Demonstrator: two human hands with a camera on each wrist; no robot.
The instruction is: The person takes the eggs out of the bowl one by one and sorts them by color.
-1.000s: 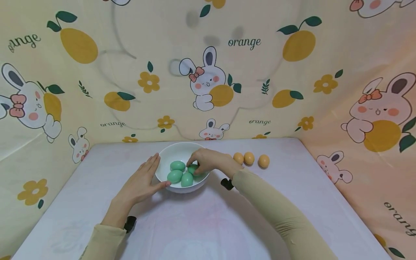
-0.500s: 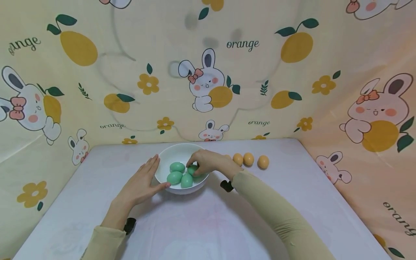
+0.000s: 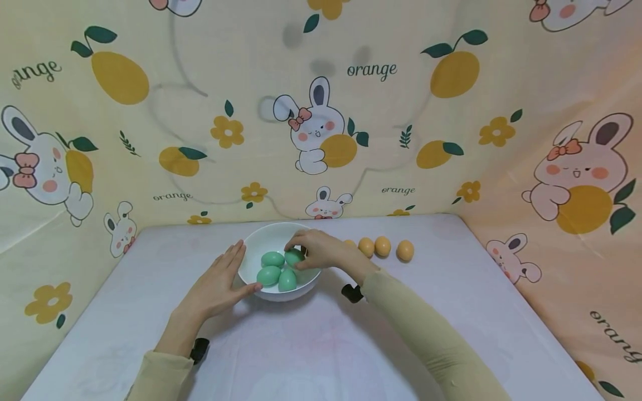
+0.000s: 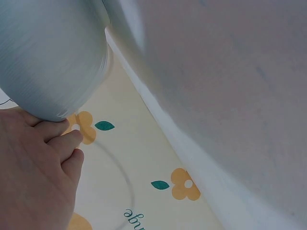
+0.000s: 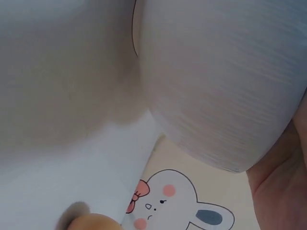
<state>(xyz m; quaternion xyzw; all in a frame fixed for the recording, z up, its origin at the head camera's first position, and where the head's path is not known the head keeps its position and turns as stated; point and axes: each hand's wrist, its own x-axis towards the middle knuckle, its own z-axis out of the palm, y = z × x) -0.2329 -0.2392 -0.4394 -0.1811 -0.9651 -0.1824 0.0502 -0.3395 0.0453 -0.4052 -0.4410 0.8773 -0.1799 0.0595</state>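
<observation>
A white bowl (image 3: pixel 283 296) stands near the back of the table with several green eggs (image 3: pixel 268 275) in it. My left hand (image 3: pixel 215 287) rests against the bowl's left side, its fingers straight and the thumb at the near rim. In the left wrist view, the left hand (image 4: pixel 38 172) touches the outside of the bowl (image 4: pixel 53 57). Reaching over the right rim, my right hand (image 3: pixel 321 249) pinches a green egg (image 3: pixel 293 257) inside the bowl; its fingers partly cover that egg. The right wrist view shows mostly the bowl's outer wall (image 5: pixel 216 86), with part of the right hand (image 5: pixel 278 182) beside it.
Several orange eggs (image 3: pixel 383 246) lie on the white table (image 3: pixel 301 356) to the right of the bowl, one partly behind the right wrist. A cloth wall (image 3: pixel 241 67) printed with rabbits and oranges stands behind and at both sides.
My right hand has shifted slightly, and the green egg at its fingertips has moved a little up and left. The left hand stays against the bowl. The head view has tilted slightly.
</observation>
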